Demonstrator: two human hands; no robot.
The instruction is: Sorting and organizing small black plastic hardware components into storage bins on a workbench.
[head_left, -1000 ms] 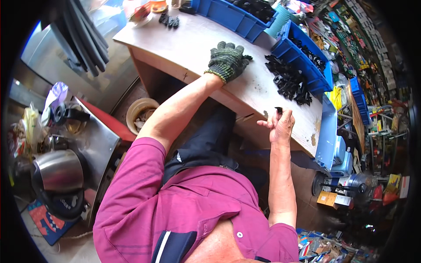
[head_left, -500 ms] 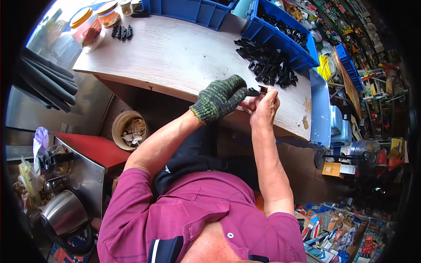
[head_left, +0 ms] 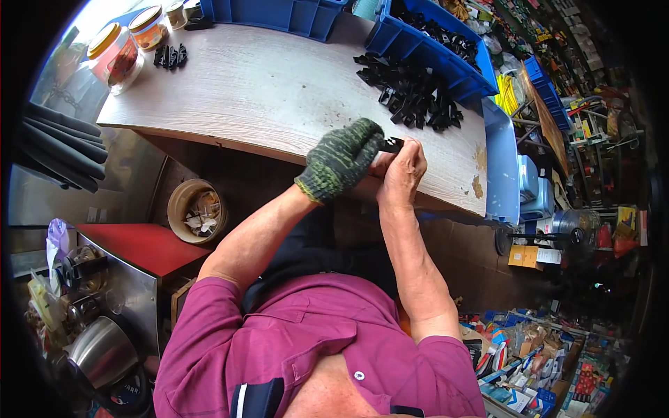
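In a green-and-black knitted glove, my left hand [head_left: 343, 159] is closed at the near edge of the pale table [head_left: 258, 87]. My bare right hand [head_left: 404, 173] is pinched right beside it. Both grip a small black plastic part [head_left: 391, 145], which shows between their fingertips; whether it is one piece or two joined pieces cannot be made out. Just beyond the hands, to the right, lies a loose pile of similar black parts [head_left: 418, 101]. Several more black parts [head_left: 171, 56] stand in a short row at the far left of the table.
A blue bin [head_left: 425, 52] of black parts stands behind the pile, and another blue bin [head_left: 279, 19] is at the far edge. Lidded jars [head_left: 115, 59] sit at the left corner. A bucket of scraps [head_left: 180, 209] stands below, beside a red-topped cabinet [head_left: 139, 245].
My hands have come closer together around the black part, which shows less than before. The whole view has shifted slightly, with the table sliding left in it.
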